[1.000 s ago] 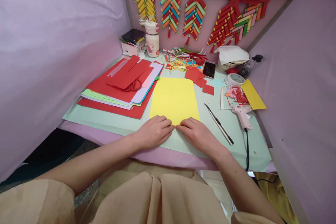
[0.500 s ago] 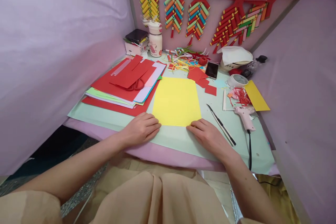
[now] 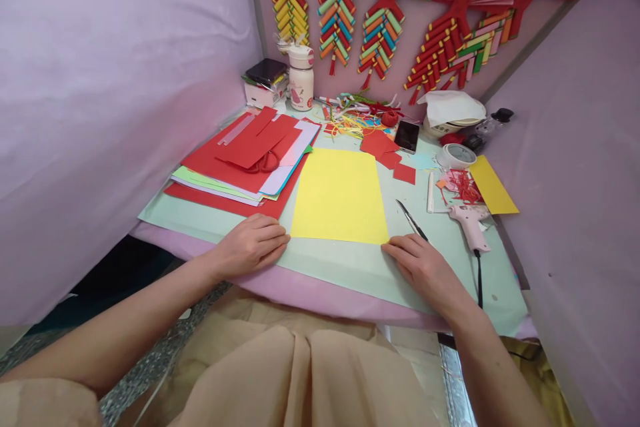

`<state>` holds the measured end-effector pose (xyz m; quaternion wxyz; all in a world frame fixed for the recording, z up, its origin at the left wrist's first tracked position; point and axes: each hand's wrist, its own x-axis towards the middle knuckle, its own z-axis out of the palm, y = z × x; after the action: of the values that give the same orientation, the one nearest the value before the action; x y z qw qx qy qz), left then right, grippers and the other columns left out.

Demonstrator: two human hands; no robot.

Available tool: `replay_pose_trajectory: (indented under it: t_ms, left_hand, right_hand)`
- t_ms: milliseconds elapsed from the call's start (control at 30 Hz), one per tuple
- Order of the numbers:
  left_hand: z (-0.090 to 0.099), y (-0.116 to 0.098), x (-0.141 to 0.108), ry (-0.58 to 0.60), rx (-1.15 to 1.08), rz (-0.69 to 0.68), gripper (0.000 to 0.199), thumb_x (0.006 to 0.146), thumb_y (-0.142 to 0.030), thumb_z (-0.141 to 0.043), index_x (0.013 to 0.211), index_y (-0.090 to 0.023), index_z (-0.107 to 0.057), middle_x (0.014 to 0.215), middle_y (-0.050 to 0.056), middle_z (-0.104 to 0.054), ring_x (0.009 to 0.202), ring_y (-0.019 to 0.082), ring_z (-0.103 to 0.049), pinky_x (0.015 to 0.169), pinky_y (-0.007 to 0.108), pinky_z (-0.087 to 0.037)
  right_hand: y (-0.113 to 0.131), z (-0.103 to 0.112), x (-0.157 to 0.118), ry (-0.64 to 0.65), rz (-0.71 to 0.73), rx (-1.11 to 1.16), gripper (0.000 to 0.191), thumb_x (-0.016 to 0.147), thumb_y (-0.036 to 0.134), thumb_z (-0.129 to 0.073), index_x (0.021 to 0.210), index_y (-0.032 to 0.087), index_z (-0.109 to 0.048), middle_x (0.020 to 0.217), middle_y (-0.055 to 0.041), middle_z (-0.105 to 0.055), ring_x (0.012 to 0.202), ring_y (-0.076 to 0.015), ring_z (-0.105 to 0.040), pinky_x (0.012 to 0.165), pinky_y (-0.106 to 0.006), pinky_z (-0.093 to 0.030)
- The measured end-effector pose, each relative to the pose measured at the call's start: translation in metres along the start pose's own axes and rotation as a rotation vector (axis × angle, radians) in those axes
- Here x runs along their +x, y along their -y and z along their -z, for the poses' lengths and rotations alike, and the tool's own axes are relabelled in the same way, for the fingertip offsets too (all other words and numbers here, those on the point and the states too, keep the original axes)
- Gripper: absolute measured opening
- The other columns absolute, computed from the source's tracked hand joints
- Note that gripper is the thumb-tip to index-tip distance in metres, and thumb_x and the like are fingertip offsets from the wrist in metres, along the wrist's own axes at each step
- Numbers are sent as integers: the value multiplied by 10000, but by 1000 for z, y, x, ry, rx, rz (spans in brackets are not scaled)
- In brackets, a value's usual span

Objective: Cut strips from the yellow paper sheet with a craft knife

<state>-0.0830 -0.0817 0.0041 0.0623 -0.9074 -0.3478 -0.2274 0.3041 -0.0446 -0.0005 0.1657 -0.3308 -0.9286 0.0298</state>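
Note:
A yellow sheet of paper (image 3: pixel 341 196) lies flat on the pale green table cover (image 3: pixel 330 259). At its near left corner is my left hand (image 3: pixel 254 244), fingers together and curled, resting on the table. My right hand (image 3: pixel 423 265) touches the near right corner, its fingertips pressed together at the edge. Whatever the fingers of either hand may hold is too small to make out. A craft knife (image 3: pixel 412 219) lies just beyond my right hand, partly covered by it. To the left is a stack of coloured paper (image 3: pixel 200 159) with red-handled scissors (image 3: pixel 270 161) on it.
Behind the sheet are paper strips (image 3: pixel 357 121), a white bottle (image 3: pixel 301 80) and a phone (image 3: pixel 407 137). A pink glue gun (image 3: pixel 470 225), a tape roll (image 3: pixel 456 155) and a covered bowl (image 3: pixel 453 112) stand at the right. Paper fans with firecracker shapes (image 3: pixel 336 23) hang behind.
My hands have moved apart, the left one leftward and the right one rightward to the sheet's near right corner. My right hand now covers part of the craft knife. The view has shifted slightly.

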Motion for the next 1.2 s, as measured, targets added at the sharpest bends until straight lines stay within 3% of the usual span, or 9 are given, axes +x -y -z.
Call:
replay_pose_trajectory:
  t_ms: [233,333,500,600,767,933,1200]
  left_hand:
    - [1,3,1,3,-8,17,136,912,-166,-554,976,-198,-669,887,48,-689,877,190,-619,809,352,-487]
    - [3,1,7,7,8,32,136,919,-185,-529,885,-197,-660,842,50,-668,835,190,-599,780,353,-472]
    - [-5,-18,52,-27,-78,89,160,943,-190,-479,918,-175,-637,908,78,-646,863,200,-573,792,360,-461]
    - [-26,-33,95,53,-240,163,153,936,-209,-510,967,-160,-651,986,91,-627,936,214,-575,837,367,-467]
    - [-66,-49,149,254,-404,234,113,881,-207,-599,926,-185,-701,982,73,-621,956,237,-573,843,399,-464]
    - [-84,-55,158,302,-461,285,84,867,-184,-612,887,-180,-693,976,77,-604,963,246,-545,863,413,-457]
    - [-78,-68,161,372,-398,327,137,902,-170,-540,864,-181,-671,965,69,-613,970,240,-535,824,381,-441]
  right_hand:
    - [-3,-2,-8,-81,-37,57,296,957,114,-403,1115,221,-630,1060,-94,-658,962,-224,-589,804,-394,-521]
    - [-7,-2,-17,-179,-76,57,277,944,118,-405,1069,222,-629,1068,-100,-649,967,-232,-586,814,-406,-517]
    - [-12,-3,-25,-367,-345,-93,287,949,155,-390,1164,196,-575,1095,-133,-624,1035,-278,-549,883,-460,-477]
    - [-14,-7,-21,-327,-497,-181,306,971,277,-431,1231,158,-541,1053,-157,-612,984,-306,-542,833,-466,-468]
    - [-15,-17,-20,-298,-547,-243,317,986,335,-419,1190,159,-586,932,-138,-593,852,-283,-534,734,-423,-448]
    - [-8,-12,-40,-263,-563,-82,300,986,313,-443,1203,181,-603,959,-112,-600,881,-260,-560,778,-412,-469]
    - [16,10,-66,-142,-475,-43,307,998,287,-455,1255,194,-595,983,-90,-585,917,-220,-530,759,-351,-472]
